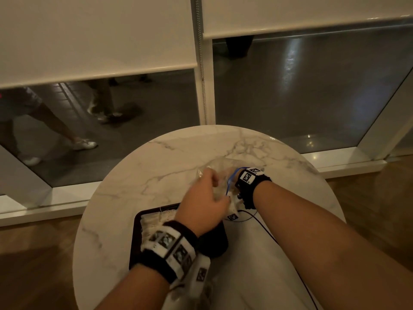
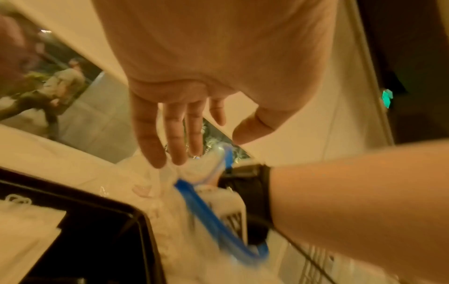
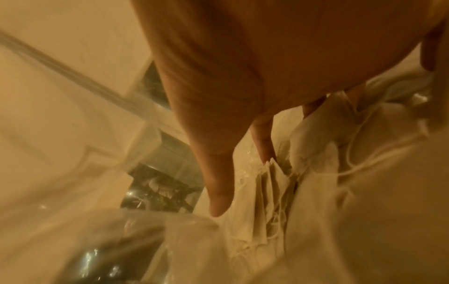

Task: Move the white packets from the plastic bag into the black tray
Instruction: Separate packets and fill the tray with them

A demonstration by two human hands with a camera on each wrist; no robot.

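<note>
Item: packets (image 3: pixel 272 184). White, flat, thin and cloth-like, each fitted with a thin white drawstring; several are seen bunched edge-on inside the bag (image 1: pixel 220 170), their strings tangled. More packets of the same kind (image 1: pixel 154 222) are laid in the tray (image 1: pixel 136 231), pale against its black floor.

Item: bag. Clear, crinkled plastic with a blue zip strip (image 2: pixel 211 217) along its mouth; it is set on the marble table (image 1: pixel 156 166), just beyond the tray's far corner.

Item: tray. Black, shallow, with rounded corners; it is placed at the near left of the table.

Left hand (image 1: pixel 202 204): its fingers (image 2: pixel 155 142) are held straight and relaxed, their tips laid on the bag's rim by the zip strip; nothing is gripped.

Right hand (image 3: pixel 243 80): it is pushed into the bag's mouth, wrist-deep in the head view. The thumb is extended; the other fingers are partly hidden among the packets, so whether one is gripped cannot be told.
</note>
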